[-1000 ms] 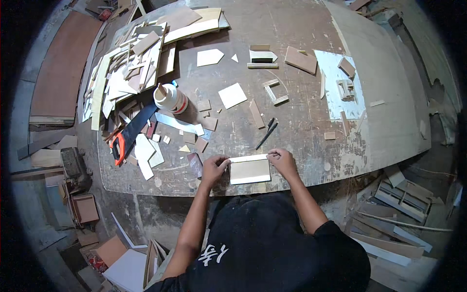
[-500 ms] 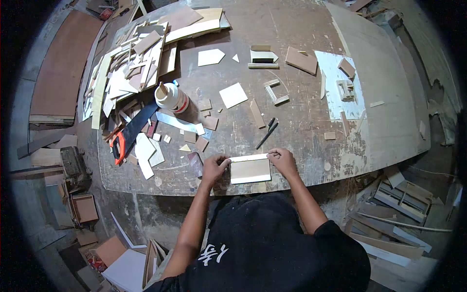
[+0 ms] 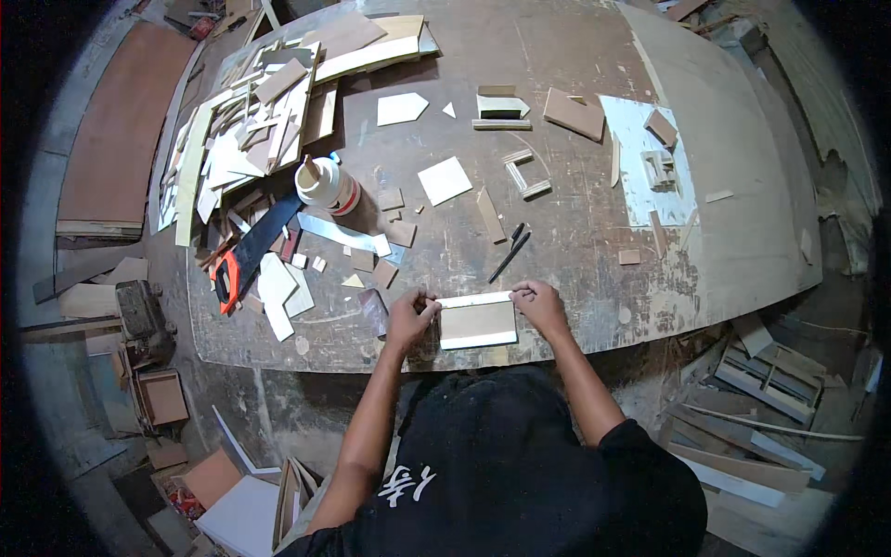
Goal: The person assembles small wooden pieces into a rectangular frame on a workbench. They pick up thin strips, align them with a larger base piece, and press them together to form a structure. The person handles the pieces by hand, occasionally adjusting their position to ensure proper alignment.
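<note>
A small rectangular wooden panel [image 3: 476, 322] lies near the front edge of the worktable, with a pale strip along its near edge. Along its far edge runs a narrow white-topped wooden strip [image 3: 471, 300]. My left hand [image 3: 411, 318] pinches the strip's left end between thumb and fingers. At the other end, my right hand [image 3: 540, 307] is closed on the strip in the same way. Just beyond the panel lies a black pen [image 3: 510, 259] with its cap [image 3: 518, 231] close by. A small dark reddish piece [image 3: 373, 313] lies left of my left hand.
A white glue bottle [image 3: 327, 187] stands on the worktable [image 3: 575, 232]. Left of it lies a handsaw with an orange handle [image 3: 225, 282] beside heaped wood offcuts [image 3: 269, 121]. Small U-shaped wooden assemblies [image 3: 527, 175] and a white-painted board [image 3: 640, 200] lie farther off.
</note>
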The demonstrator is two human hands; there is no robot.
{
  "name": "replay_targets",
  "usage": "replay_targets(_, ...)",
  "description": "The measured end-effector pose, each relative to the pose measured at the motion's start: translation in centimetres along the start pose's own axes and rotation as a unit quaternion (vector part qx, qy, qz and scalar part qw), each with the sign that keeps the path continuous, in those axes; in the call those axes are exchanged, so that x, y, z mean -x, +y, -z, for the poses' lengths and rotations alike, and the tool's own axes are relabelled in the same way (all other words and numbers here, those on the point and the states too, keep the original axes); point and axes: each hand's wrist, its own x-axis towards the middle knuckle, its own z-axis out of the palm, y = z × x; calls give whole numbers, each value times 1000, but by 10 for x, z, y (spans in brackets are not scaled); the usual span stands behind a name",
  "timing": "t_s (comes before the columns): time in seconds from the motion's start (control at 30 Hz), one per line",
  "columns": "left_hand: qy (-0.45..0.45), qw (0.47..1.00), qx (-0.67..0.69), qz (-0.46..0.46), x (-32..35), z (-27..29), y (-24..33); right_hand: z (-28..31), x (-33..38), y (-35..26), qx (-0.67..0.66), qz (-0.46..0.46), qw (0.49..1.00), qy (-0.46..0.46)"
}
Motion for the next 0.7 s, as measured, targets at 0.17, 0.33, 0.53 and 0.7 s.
replay_targets(0.17, -4, 1000, 11, 15, 2, 4, 14, 0, 2, -2, 0, 1, 1000, 10)
replay_targets(0.33, 5, 1000, 18, -6, 1, 1, 5, -5, -2, 7, -22, -3, 1000, 7)
replay_targets(0.53, 4, 1000, -19, -21, -2, 2, 4, 2, 2, -6, -3, -4, 1000, 0)
replay_targets(0.7, 4, 1000, 1, -16, -3, 3, 7, -5, -4, 11, -13, 2, 1000, 4)
